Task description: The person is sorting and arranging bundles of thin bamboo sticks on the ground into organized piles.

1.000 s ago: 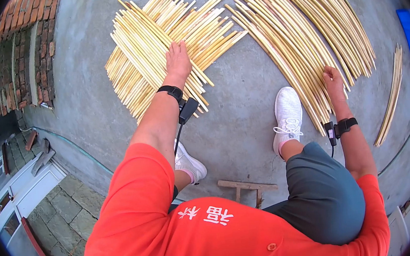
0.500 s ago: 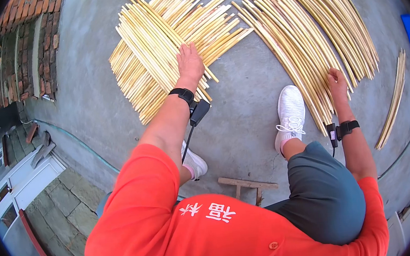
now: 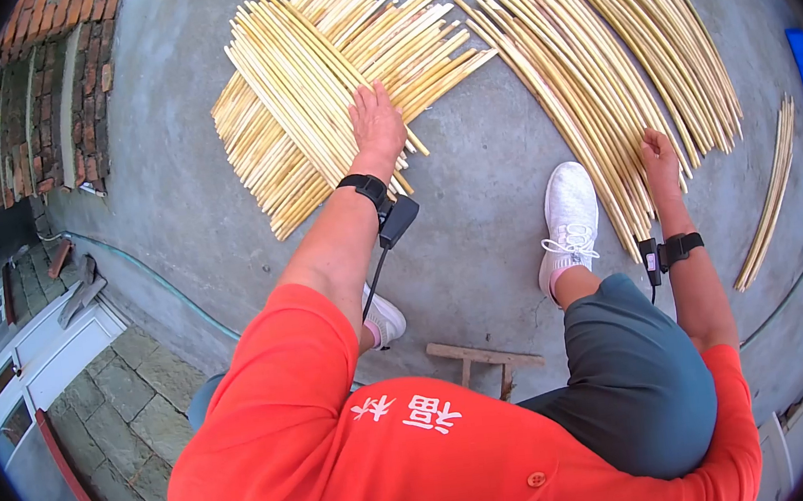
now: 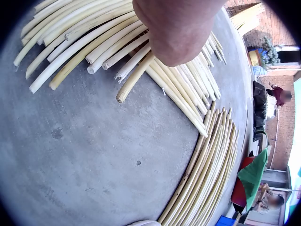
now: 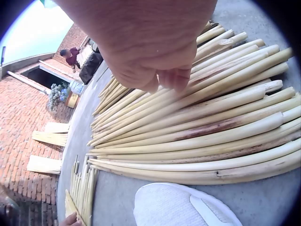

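Pale yellow sticks lie all over the grey concrete floor (image 3: 478, 233).

Head cam: the L hand (image 3: 376, 121) lies flat, fingers straight, on top of the crossed pile (image 3: 305, 75). The R hand (image 3: 658, 157) sits on the near ends of the long bent sticks (image 3: 596, 54), just beside the white shoe (image 3: 568, 208). The two hands are well apart, one on each pile. A thin bundle (image 3: 767, 188) lies off to the right.

L wrist cam: the L hand (image 4: 176, 28) fills the top of the pic, and I can't see its fingers here. One darker stick (image 4: 134, 80) pokes out from under it, w/ its end on bare floor.

R wrist cam: the R hand (image 5: 146, 42) has its fingers (image 5: 171, 80) curled down to the long bent sticks (image 5: 202, 136). I can't tell if they pinch one or just rest there.

What could go wrong, I think:
- The crossed pile is loose & the sticks are round. A hard push w/ the L hand could make the top ones roll & slide off.
- The long bent sticks lie tight side by side. If the R hand tugs one, the ones next to it could come along & mess up the row.
- The white shoe is v. close to the ends, so a small foot move could kick or step on them.
- The cut ends look rough, so maybe a splinter.
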Action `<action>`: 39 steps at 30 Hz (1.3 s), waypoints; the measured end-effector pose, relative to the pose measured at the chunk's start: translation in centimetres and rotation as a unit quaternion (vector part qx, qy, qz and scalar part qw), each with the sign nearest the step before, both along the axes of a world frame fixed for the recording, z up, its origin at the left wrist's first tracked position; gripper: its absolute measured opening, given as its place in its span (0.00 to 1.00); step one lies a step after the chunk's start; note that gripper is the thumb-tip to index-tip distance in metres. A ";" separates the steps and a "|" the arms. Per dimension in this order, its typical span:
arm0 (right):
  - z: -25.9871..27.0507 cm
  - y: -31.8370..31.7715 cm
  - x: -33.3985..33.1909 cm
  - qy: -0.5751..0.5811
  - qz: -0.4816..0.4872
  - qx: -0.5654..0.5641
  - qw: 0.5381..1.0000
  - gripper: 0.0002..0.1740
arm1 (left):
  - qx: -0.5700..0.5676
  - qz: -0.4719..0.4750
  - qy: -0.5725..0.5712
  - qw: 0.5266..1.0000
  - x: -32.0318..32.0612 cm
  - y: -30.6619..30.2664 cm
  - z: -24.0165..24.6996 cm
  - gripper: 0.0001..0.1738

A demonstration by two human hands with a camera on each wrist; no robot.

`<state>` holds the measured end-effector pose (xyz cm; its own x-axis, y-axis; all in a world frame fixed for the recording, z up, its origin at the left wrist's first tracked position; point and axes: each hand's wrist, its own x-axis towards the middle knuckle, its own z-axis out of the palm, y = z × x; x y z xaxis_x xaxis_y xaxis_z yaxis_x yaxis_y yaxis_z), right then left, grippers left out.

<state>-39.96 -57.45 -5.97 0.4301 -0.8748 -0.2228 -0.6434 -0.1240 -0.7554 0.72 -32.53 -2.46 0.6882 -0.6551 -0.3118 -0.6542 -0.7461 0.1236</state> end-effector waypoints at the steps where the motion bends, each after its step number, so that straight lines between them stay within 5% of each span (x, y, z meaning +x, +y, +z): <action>1: 0.1 0.0 0.0 0.001 0.001 -0.007 1.000 0.16 | 0.000 0.000 0.001 1.000 -0.3 0.0 0.1 0.34; 10: -0.4 -0.2 -0.2 -0.024 -0.041 0.035 0.998 0.15 | -0.072 -0.152 0.039 0.985 -5.4 1.3 1.2 0.28; 19: -0.9 -0.2 -0.5 -0.007 -0.036 0.047 0.998 0.16 | -0.095 -0.104 0.040 0.989 -5.0 1.7 1.5 0.28; 27: -1.0 0.0 -0.7 -0.013 -0.040 0.047 0.998 0.16 | -0.034 0.079 -0.033 0.996 1.1 4.9 -0.3 0.30; 39: 0.3 0.7 -0.6 0.005 -0.055 0.055 0.997 0.16 | 0.016 0.058 -0.016 0.998 0.8 4.0 0.0 0.34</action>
<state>-40.53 -56.72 -5.67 0.3300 -0.8865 -0.3245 -0.6558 0.0320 -0.7543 1.48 -28.57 -2.49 0.7684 -0.5609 -0.3082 -0.5670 -0.8199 0.0787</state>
